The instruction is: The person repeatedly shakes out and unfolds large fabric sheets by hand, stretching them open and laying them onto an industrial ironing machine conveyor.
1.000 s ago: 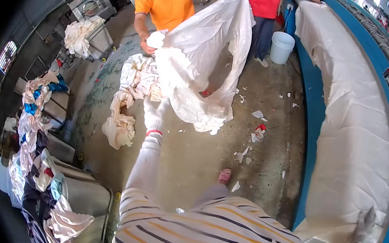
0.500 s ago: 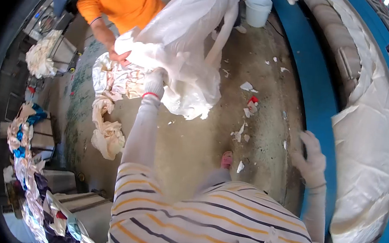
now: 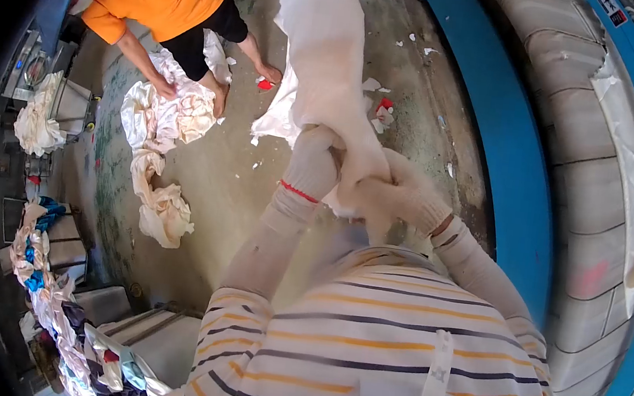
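A white bedsheet (image 3: 328,35) is gripped in front of the chest by the gloved left hand (image 3: 312,162) and gloved right hand (image 3: 395,195), both closed on its bunched end, touching; it stretches upward above the concrete floor (image 3: 255,191).

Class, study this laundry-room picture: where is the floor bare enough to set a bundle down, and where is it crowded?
Bare concrete floor lies between the linen pile and the hanging sheet gripped by the left hand and right hand. Crowded: the pile where a co-worker's hand digs, and the scrap-littered strip beside the blue machine.
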Tool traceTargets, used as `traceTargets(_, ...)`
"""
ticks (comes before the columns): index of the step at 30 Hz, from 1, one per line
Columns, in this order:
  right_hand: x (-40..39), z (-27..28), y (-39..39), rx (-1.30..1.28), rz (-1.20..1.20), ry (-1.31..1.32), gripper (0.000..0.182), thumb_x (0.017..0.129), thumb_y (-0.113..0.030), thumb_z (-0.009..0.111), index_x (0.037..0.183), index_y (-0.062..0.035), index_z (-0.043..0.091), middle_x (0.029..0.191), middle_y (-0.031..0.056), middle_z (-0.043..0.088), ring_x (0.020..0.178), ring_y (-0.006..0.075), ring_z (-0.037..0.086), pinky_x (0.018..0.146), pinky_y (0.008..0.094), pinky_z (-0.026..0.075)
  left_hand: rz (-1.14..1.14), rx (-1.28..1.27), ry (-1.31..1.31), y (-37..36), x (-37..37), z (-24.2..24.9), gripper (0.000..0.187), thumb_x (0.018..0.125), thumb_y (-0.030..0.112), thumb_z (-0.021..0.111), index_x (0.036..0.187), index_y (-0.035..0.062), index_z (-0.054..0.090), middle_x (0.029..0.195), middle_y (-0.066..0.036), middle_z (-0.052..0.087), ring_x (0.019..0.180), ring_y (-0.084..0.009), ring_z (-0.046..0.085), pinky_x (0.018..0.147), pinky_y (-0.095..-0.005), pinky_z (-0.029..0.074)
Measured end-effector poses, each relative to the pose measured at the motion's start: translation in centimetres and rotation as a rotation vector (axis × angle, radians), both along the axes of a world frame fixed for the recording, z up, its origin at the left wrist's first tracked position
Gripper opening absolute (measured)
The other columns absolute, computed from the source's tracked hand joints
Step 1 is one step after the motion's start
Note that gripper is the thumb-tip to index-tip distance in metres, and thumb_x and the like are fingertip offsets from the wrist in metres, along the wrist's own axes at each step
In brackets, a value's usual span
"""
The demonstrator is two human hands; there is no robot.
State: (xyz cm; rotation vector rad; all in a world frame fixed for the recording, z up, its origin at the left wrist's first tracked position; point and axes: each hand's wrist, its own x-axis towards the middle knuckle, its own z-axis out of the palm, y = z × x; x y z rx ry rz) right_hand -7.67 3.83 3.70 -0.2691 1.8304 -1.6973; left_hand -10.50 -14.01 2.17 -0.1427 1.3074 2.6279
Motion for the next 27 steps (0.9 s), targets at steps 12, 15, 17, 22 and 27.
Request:
traceTargets(12,13.6,-6.5,13.8,0.432,-0.333,0.734,0.01,0.083,-0.011,0.059,0.087,-0.0029,0.063,0.089,0.0086,0.066,0.082,0.0227,0.063,0.067,0.0302,0.05,-0.031,-1.501,0.704,15.6,17.7,-5.8,0.053,0.074,0.034,0.072,0.12,0.0104,0.056,0.118,-0.017,0.06,0.108,-0.0314,0.059,0.087,-0.0411,0.048)
traceTargets(15,18.5,-5.3,11.5,0.074,-0.431,0.227,0.01,0.084,-0.01,0.058,0.092,-0.0048,0.063,0.092,0.0084,0.066,0.086,0.0232,0.063,0.073,0.029,0.049,-0.092,-1.413,0.63,15.4,19.6,-7.3,0.038,0.074,0.027,0.07,0.108,0.0115,0.062,0.105,-0.014,0.064,0.094,-0.0319,0.063,0.078,-0.04,0.05)
traceTargets(17,20.5,-2.0,11.2,-0.278,-0.514,-0.107,0.016,0.087,-0.011,0.056,0.1,-0.0054,0.062,0.097,0.008,0.066,0.092,0.0214,0.062,0.077,0.0289,0.048,0.028,-1.3,0.582,14.3,19.2,-10.7,0.03,0.074,0.023,0.068,0.102,0.0121,0.065,0.096,-0.012,0.066,0.086,-0.031,0.064,0.073,-0.0398,0.051)
traceTargets(22,23.8,3.5,18.4,-0.334,-0.722,0.042,0.041,0.091,-0.016,0.054,0.129,-0.0012,0.049,0.116,0.0099,0.06,0.102,0.0186,0.06,0.081,0.0318,0.052,0.437,-1.358,0.493,10.3,17.5,-13.3,0.025,0.076,0.019,0.065,0.1,0.0138,0.067,0.091,-0.012,0.067,0.082,-0.0288,0.066,0.071,-0.038,0.052)
traceTargets(27,23.3,12.7,24.4,-0.042,-1.004,0.892,0.043,0.092,-0.022,0.055,0.129,-0.0002,0.048,0.117,0.016,0.06,0.103,0.0248,0.062,0.085,0.036,0.053,0.53,-1.618,0.154,2.3,14.5,-11.1,0.027,0.079,0.016,0.062,0.105,0.0116,0.067,0.096,-0.012,0.069,0.092,-0.0285,0.067,0.078,-0.0364,0.052)
